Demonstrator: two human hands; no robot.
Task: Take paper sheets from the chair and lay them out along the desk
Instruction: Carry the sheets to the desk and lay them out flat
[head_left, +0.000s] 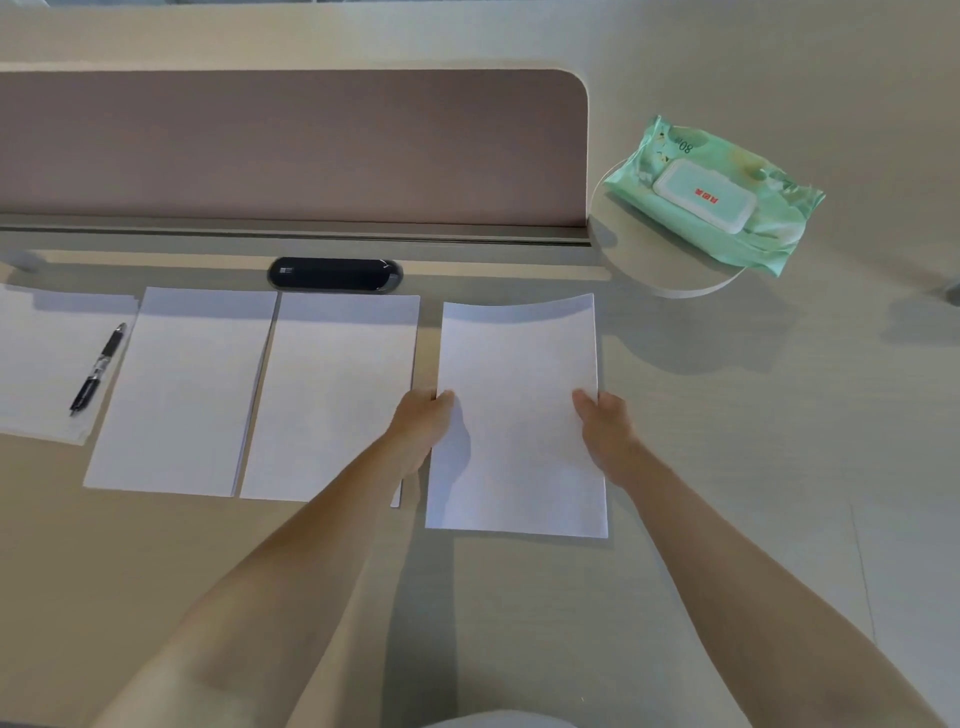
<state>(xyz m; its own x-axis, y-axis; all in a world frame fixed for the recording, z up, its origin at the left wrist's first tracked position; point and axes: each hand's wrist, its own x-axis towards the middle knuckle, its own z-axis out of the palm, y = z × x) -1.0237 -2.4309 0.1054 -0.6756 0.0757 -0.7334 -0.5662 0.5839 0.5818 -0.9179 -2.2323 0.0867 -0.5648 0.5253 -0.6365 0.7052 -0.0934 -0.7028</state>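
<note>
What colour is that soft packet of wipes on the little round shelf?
The wipes packet is mint green with a white flip lid, seen in the head view.

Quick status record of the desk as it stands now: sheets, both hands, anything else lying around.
held sheet: white sheet, rightmost in the row, far edge curled up
left hand: pinches its left edge
right hand: pinches its right edge
laid flat: second sheet and third sheet from the left, side by side
far left: papers with a pen on top
other: green wipes pack on a round stand; black oval unit near the divider
chair: not in view
</note>
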